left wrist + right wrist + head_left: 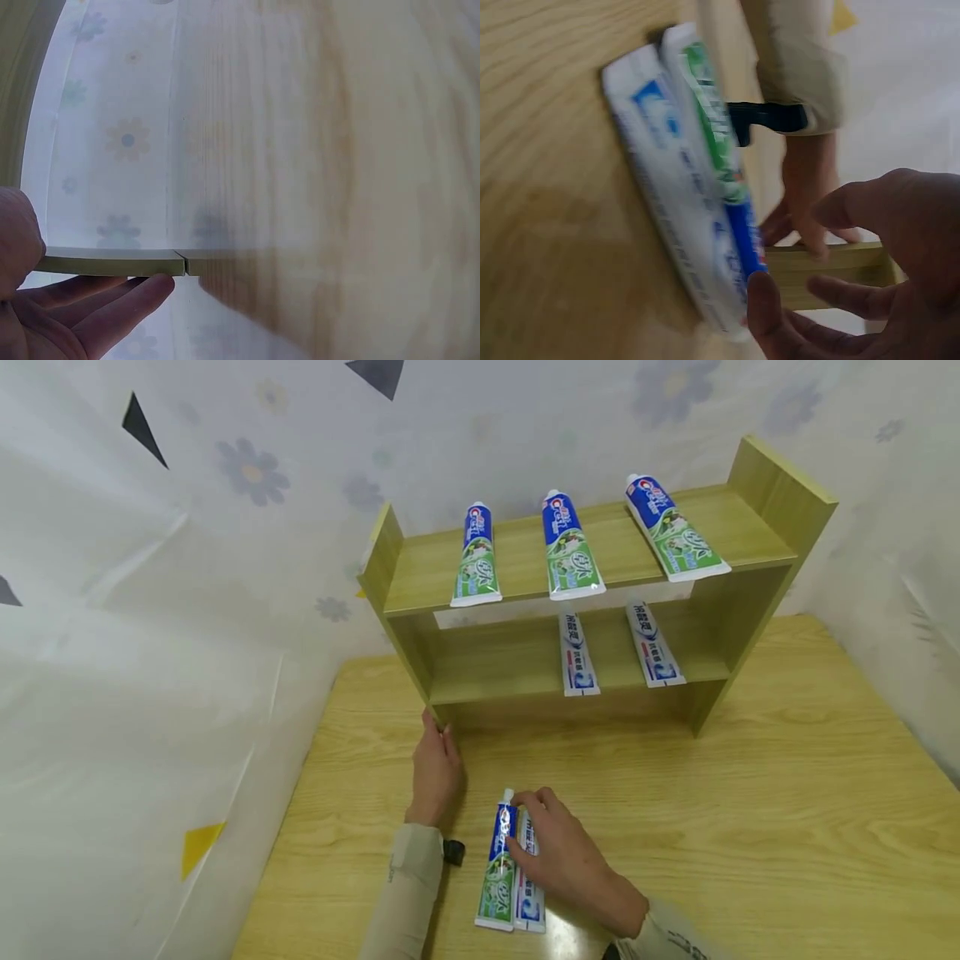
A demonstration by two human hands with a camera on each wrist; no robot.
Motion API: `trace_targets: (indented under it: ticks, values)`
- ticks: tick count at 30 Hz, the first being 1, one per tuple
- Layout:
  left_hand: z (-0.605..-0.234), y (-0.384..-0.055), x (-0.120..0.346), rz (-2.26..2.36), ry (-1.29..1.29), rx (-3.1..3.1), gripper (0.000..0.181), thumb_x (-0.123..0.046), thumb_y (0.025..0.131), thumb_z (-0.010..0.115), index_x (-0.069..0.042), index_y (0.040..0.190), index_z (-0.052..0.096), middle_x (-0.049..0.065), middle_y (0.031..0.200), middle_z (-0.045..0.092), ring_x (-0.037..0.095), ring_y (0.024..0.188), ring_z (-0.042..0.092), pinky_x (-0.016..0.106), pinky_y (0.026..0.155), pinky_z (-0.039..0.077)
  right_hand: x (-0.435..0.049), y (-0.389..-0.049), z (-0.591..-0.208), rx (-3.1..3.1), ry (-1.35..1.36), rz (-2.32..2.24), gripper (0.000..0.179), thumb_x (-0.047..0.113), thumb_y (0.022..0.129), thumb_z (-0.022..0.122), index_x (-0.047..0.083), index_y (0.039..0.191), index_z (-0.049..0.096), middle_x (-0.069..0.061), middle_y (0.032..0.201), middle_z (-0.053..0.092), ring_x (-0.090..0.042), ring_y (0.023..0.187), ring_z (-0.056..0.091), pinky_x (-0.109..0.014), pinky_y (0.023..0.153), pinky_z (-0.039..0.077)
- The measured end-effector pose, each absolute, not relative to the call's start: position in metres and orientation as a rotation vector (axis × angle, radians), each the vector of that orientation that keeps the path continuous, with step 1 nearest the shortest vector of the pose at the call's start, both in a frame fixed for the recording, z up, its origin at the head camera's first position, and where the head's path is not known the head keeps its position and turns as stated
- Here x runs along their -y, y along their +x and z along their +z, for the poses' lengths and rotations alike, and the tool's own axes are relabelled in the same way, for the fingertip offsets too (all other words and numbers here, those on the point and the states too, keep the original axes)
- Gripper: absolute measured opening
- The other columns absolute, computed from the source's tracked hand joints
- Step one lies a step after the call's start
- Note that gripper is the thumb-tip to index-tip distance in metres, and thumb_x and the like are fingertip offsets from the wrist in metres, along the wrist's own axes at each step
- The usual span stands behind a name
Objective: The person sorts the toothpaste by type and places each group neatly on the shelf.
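My left hand (437, 777) grips the lower front corner of a two-tier wooden shelf (495, 672) by its left side panel. In the left wrist view, the thumb and fingers lie on opposite sides of the panel's edge (112, 267). Two toothpaste tubes lie side by side on the table: a blue-and-green tube (496, 868) on the left and a white tube (531, 906) on the right. Over their cap ends hovers my right hand (566, 852), partly hiding the white one. Its fingers (855, 296) are spread, with a fingertip close to or touching the tubes; contact is unclear.
On the top tier lie three blue-and-green tubes (573, 556), caps toward the back. Two white tubes (577, 660) rest on the lower tier, at its middle and right. A flower-patterned sheet (225, 552) stands behind and beside the wooden table (810, 827).
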State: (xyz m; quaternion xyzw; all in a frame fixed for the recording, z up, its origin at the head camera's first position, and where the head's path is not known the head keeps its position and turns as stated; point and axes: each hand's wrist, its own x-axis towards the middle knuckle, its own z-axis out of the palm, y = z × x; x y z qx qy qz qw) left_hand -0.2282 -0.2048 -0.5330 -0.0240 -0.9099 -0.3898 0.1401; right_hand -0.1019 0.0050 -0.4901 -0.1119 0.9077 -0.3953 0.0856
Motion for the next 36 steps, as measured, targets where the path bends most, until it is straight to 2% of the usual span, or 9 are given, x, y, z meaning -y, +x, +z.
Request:
trace_targets:
  ticks: [5, 14, 15, 18, 20, 22, 25, 31, 36]
  values:
    - [-0.535, -0.226, 0.205, -1.155, -0.064, 2.628, 0.049, -0.019, 0.120, 0.038, -0.007, 0.168, 0.030, 0.034, 0.151, 0.061, 0.047, 0.133, 0.067, 0.057, 0.107, 0.059, 0.001, -0.100, -0.511, -2.767, -0.323, -1.061, 0.061, 0.029, 0.095, 0.085, 0.009, 0.148, 0.060, -0.014, 0.137, 0.059, -0.021, 0.110, 0.063, -0.034, 0.079, 0.063]
    - [-0.533, -0.227, 0.205, -1.120, -0.123, 2.588, 0.049, -0.014, 0.119, 0.039, -0.002, 0.167, 0.030, 0.037, 0.150, 0.060, 0.049, 0.135, 0.065, 0.059, 0.106, 0.059, -0.001, -0.097, -0.523, -2.720, -0.226, -1.127, 0.068, 0.019, 0.090, 0.086, 0.010, 0.150, 0.057, -0.014, 0.116, 0.052, -0.017, 0.083, 0.056, -0.018, 0.054, 0.049]
    - [-0.534, -0.227, 0.205, -1.115, -0.138, 2.573, 0.049, -0.014, 0.119, 0.039, -0.001, 0.166, 0.031, 0.037, 0.148, 0.061, 0.050, 0.133, 0.067, 0.060, 0.104, 0.059, -0.001, -0.097, -0.525, -2.711, -0.222, -1.145, 0.068, 0.018, 0.089, 0.087, 0.010, 0.150, 0.057, -0.013, 0.115, 0.052, -0.016, 0.080, 0.055, -0.017, 0.052, 0.048]
    - [-0.541, -0.231, 0.208, -1.068, -0.212, 2.503, 0.045, -0.016, 0.120, 0.039, 0.003, 0.160, 0.036, 0.034, 0.117, 0.072, 0.044, 0.097, 0.078, 0.058, 0.077, 0.066, -0.002, -0.096, -0.527, -2.709, -0.225, -1.181, 0.068, 0.016, 0.087, 0.088, 0.009, 0.147, 0.058, -0.013, 0.114, 0.051, -0.015, 0.075, 0.056, -0.015, 0.049, 0.047]
    - [-0.552, -0.237, 0.212, -1.041, -0.269, 2.456, 0.044, -0.019, 0.120, 0.038, 0.005, 0.157, 0.039, 0.024, 0.093, 0.068, 0.032, 0.071, 0.070, 0.050, 0.057, 0.058, -0.002, -0.096, -0.527, -2.719, -0.226, -1.197, 0.067, 0.015, 0.085, 0.089, 0.009, 0.145, 0.059, -0.013, 0.113, 0.052, -0.014, 0.074, 0.055, -0.015, 0.048, 0.047]
    - [-0.565, -0.245, 0.216, -1.037, -0.298, 2.429, 0.044, -0.023, 0.121, 0.037, 0.004, 0.155, 0.040, 0.014, 0.079, 0.059, 0.020, 0.056, 0.053, 0.044, 0.047, 0.045, -0.002, -0.096, -0.527, -2.726, -0.222, -1.208, 0.066, 0.014, 0.084, 0.089, 0.008, 0.143, 0.060, -0.013, 0.113, 0.052, -0.015, 0.073, 0.055, -0.016, 0.047, 0.046]
    - [-0.585, -0.256, 0.223, -1.037, -0.278, 2.446, 0.047, -0.027, 0.121, 0.037, -0.001, 0.160, 0.038, 0.007, 0.077, 0.057, 0.012, 0.055, 0.049, 0.035, 0.048, 0.044, -0.002, -0.096, -0.526, -2.720, -0.214, -1.212, 0.066, 0.012, 0.083, 0.088, 0.008, 0.142, 0.060, -0.013, 0.114, 0.052, -0.015, 0.073, 0.054, -0.016, 0.048, 0.046]
    - [-0.599, -0.264, 0.227, -1.013, -0.261, 2.484, 0.046, -0.025, 0.120, 0.037, -0.003, 0.161, 0.036, 0.007, 0.078, 0.058, 0.015, 0.055, 0.051, 0.036, 0.049, 0.045, -0.001, -0.095, -0.527, -2.728, -0.215, -1.191, 0.065, 0.012, 0.081, 0.086, 0.007, 0.141, 0.059, -0.012, 0.114, 0.052, -0.015, 0.074, 0.053, -0.016, 0.049, 0.046]
    - [-0.605, -0.267, 0.230, -1.004, -0.221, 2.530, 0.051, -0.034, 0.121, 0.032, -0.007, 0.164, 0.034, 0.005, 0.079, 0.059, 0.012, 0.055, 0.052, 0.030, 0.049, 0.046, -0.002, -0.095, -0.528, -2.716, -0.197, -1.201, 0.067, 0.012, 0.080, 0.085, 0.006, 0.141, 0.060, -0.010, 0.114, 0.054, -0.013, 0.074, 0.054, -0.018, 0.050, 0.047]
